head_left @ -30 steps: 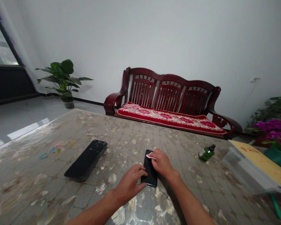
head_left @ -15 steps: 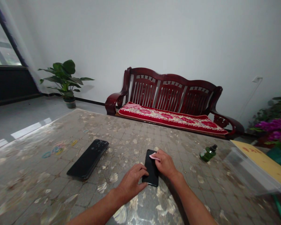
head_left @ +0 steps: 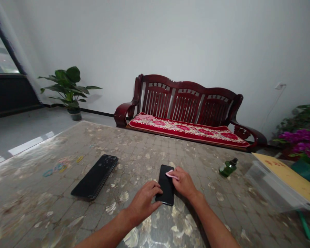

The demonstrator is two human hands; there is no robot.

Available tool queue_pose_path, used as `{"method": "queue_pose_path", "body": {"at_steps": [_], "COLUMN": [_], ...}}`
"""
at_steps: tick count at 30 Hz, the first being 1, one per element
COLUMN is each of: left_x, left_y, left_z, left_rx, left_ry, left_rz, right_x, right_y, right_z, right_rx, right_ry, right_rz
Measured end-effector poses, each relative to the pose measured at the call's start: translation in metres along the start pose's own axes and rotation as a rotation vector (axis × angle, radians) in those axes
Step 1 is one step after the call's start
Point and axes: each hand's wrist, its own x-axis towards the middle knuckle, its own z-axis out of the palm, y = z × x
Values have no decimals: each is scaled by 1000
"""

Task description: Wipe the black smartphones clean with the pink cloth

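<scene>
A black smartphone point(head_left: 165, 189) lies flat on the patterned table, its dark screen facing up. At its lower left edge, the fingers and thumb of my left hand point(head_left: 145, 198) are bent around the side and bottom corner, gripping it. My right hand point(head_left: 184, 182) is closed on a small pink cloth point(head_left: 172, 175), which is pressed against the upper right part of the screen. Part of the cloth is hidden under the fingers. Farther left lies a stack of black phones point(head_left: 95, 177), apart from both hands.
Several coloured rubber bands point(head_left: 59, 166) lie at the left. A green spray bottle point(head_left: 227, 168) stands on the right, near a clear plastic box point(head_left: 271, 187) with a yellow sheet point(head_left: 289, 174) on top. Beyond the table point(head_left: 134, 148) are a wooden bench point(head_left: 181, 100) and a potted plant point(head_left: 69, 89).
My right hand and the pink cloth have slid slightly down the screen. My left hand keeps its hold on the phone. The whole view has shifted a little.
</scene>
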Motion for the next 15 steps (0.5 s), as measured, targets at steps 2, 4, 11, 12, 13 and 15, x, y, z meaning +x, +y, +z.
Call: {"method": "queue_pose_path", "body": {"at_steps": [2, 4, 11, 12, 13, 15], "left_x": [0, 0, 1, 1, 1, 1], "left_y": [0, 1, 1, 1, 1, 2], "left_z": [0, -1, 0, 0, 0, 0], "left_rx": [0, 2, 8, 6, 4, -3], "left_ry": [4, 5, 10, 9, 8, 4], "left_rz": [0, -6, 2, 0, -3, -9], "right_x": [-2, -3, 8, 8, 7, 4], "right_y": [-3, -5, -3, -5, -7, -13], "right_z": [-2, -3, 1, 1, 1, 0], "right_rx": [41, 58, -33, -38, -39, -29], "right_ry": [-59, -92, -12, -18, -36, -87], "right_rz": [-49, -62, 67, 52, 25, -40]}}
